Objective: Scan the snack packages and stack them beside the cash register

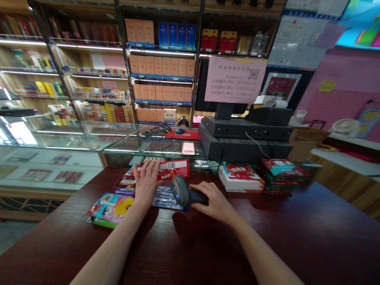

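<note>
My right hand (pixel 214 202) is wrapped round the handle of a dark barcode scanner (pixel 182 192), whose head points left and down at a blue-and-white packet (pixel 166 198). My left hand (pixel 147 182) lies flat with fingers spread on a red packet (pixel 173 169) with a white barcode label. Both rest on a dark red wooden counter (pixel 267 233). More flat packets lie under and beside the left hand, among them a colourful cartoon one (pixel 111 208).
Two stacks of flat packets (pixel 241 177) (pixel 282 174) stand to the right, in front of a black till with a screen (pixel 242 136). A glass display counter (pixel 89 136) runs to the left. Shelves of boxed goods (pixel 162 75) fill the back wall.
</note>
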`<state>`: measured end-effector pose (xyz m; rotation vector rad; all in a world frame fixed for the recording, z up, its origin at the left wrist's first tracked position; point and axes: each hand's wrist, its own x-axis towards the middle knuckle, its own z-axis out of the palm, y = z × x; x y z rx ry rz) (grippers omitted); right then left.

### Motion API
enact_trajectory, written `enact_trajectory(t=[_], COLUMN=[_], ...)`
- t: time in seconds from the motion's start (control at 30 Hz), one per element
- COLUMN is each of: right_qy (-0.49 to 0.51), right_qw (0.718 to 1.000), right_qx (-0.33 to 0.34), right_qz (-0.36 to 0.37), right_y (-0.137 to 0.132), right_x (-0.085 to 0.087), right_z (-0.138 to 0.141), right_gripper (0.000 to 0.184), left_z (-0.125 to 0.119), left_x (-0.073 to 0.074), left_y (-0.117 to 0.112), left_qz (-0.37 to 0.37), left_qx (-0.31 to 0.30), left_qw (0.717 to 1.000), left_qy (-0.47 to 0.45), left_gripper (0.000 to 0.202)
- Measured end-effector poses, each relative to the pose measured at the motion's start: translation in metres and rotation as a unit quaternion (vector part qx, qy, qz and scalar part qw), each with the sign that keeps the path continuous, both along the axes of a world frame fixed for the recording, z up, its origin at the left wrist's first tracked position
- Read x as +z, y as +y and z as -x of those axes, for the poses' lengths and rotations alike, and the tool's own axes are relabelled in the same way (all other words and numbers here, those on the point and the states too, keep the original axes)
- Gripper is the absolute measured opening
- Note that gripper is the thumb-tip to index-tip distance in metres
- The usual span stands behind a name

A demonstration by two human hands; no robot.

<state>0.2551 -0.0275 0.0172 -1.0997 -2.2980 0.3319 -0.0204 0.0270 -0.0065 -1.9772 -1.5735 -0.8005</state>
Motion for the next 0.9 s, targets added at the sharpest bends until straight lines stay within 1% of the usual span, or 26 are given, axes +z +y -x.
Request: enact_trajectory(t=[0.2,0.37,0.5,0.67,0.8,0.9], right_qy=[0.028,0.032,0.027,0.002,-0.036,-0.044], right_qw=[1.000,0.999,1.000,1.000,0.997,0.995], right_qx=[-0.001,-0.011,-0.013,0.020,0.056,0.079], right_qz=[-0.001,-0.006,-0.002,0.021,0.034,0.037], right_y=[0.001,0.002,0.001,-0.002,-0.003,-0.003], right_x=[-0.002,-0.004,-0.002,-0.003,-0.012,-0.020], right_z=[-0.002,-0.003,-0.003,0.001,0.009,0.014], right_gripper=[0.047,0.043,0.042,0.048,0.054,0.057], left_z=[0.002,0.002,0.002,0.002,0.002,0.002], left_x=[-0.002,-0.004,-0.003,-0.003,-0.003,-0.003], left_y=[0.001,0.001,0.002,0.002,0.001,0.001], left_qz=[-0.001,-0.002,-0.003,0.001,0.000,-0.003], left_qx=[0.005,0.006,0.007,0.006,0.002,0.000], left_qw=[1.000,1.000,1.000,1.000,1.000,1.000], left_qy=[0.005,0.009,0.011,0.004,0.000,-0.001], left_gripper=[0.079,0.073,0.074,0.076,0.076,0.075])
